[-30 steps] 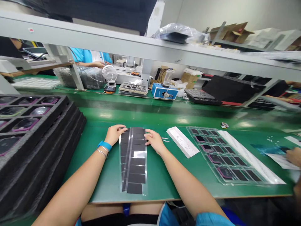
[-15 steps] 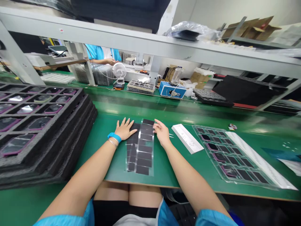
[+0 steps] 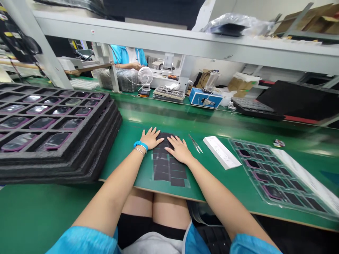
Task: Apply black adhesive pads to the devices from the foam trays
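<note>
My left hand (image 3: 150, 138) and my right hand (image 3: 178, 149) lie flat with fingers spread on the upper end of a sheet of black rectangular pads on clear film (image 3: 170, 171). That sheet rests on the green bench mat (image 3: 124, 141), and neither hand grips anything. Just right of my right hand lie metal tweezers (image 3: 195, 144), not touched. Beyond them is a white strip (image 3: 221, 152). A blue band (image 3: 141, 144) and a thin metal bracelet circle my left wrist.
A stack of black foam trays (image 3: 103, 121) holding purple-rimmed glass pieces stands to my left. A clear tray of dark pads (image 3: 275, 176) lies to my right. Across the bench, a co-worker in a blue smock (image 3: 127, 56) stands behind a small white fan (image 3: 145, 75).
Both hands have come closer together and now lie flat on the sheet's upper end. The whole scene has shifted right and down in view as my head turned.
</note>
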`<state>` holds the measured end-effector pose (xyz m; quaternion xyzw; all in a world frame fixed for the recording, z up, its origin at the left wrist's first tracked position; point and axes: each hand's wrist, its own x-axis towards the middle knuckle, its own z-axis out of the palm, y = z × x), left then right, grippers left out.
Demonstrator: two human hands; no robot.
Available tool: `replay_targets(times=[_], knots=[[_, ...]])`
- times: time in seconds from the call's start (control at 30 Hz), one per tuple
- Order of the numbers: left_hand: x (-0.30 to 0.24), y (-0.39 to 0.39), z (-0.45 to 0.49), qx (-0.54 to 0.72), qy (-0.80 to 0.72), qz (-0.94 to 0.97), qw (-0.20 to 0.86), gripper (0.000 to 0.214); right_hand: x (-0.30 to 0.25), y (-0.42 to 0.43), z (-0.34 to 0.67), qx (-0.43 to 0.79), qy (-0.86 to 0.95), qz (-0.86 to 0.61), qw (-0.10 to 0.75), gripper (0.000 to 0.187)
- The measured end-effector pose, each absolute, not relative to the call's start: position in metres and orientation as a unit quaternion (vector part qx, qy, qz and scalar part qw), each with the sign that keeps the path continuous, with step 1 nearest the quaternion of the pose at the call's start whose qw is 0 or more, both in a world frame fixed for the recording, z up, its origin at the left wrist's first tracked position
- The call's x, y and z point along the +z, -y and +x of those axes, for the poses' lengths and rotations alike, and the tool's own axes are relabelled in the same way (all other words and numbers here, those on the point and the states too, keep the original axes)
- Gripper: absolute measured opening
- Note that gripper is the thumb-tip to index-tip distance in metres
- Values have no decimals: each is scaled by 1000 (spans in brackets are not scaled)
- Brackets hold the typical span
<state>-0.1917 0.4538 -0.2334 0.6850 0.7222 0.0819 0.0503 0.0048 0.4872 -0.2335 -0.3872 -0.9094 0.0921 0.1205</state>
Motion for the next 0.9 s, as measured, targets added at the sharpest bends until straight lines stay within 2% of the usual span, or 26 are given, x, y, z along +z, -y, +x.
replay_targets(times=[0.1, 0.5, 0.83, 0.9], knots=[[-231, -453, -191, 74, -723, 684, 58, 70, -236, -484, 2, 78, 912, -396, 65, 60], [-226, -450, -189, 60, -723, 684, 74, 69, -238, -486, 4, 62, 904, -420, 56, 59], [-215, -448, -186, 43, -719, 689, 83, 67, -226, -484, 1, 130, 898, -410, 88, 58], [-216, -446, -181, 76, -739, 668, 47, 69, -215, -491, 12, 155, 903, -382, 118, 57]])
